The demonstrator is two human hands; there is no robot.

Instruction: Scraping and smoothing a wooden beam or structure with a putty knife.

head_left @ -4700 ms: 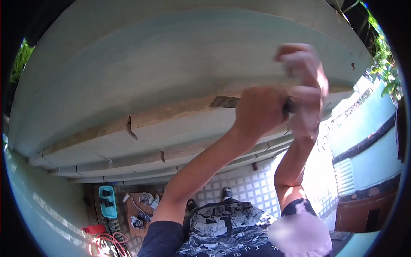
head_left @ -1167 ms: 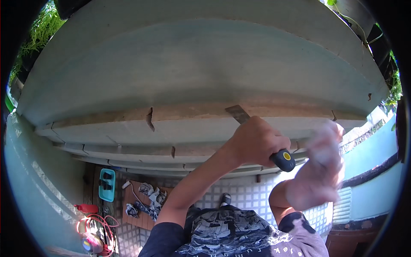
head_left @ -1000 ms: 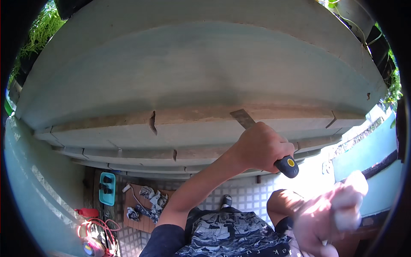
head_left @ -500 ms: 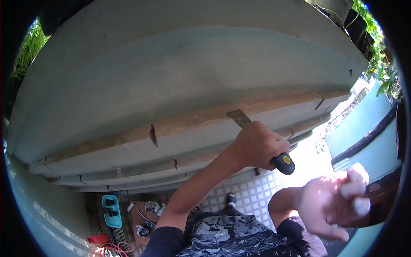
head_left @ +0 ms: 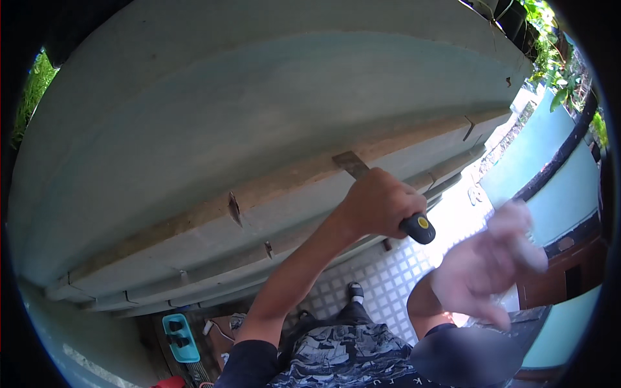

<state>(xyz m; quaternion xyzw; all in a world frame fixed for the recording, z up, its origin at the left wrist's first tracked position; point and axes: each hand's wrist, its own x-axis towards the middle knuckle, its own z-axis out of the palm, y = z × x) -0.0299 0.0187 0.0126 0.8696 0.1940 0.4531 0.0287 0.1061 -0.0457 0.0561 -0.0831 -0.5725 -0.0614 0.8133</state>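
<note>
My left hand (head_left: 381, 204) is wrapped round the dark handle of a putty knife (head_left: 351, 164), whose butt end carries a yellow dot. Its flat metal blade meets the bare brownish edge of a long pale ledge (head_left: 284, 178), right of a dark slot (head_left: 234, 209). Off to the right, my right hand (head_left: 485, 268) is raised in the air, palm up and blurred by motion. Its fingers are apart and nothing shows in them.
More stepped ledges run below the first. A turquoise tray (head_left: 183, 349) with dark items lies at lower left, near a red object (head_left: 169, 383). Pale tiles (head_left: 336, 301) cover the floor. Leafy plants (head_left: 550, 39) hang at upper right.
The whole view has tilted slightly. My right hand has moved up and a little left. The left hand still grips the putty knife, its blade at about the same place on the ledge.
</note>
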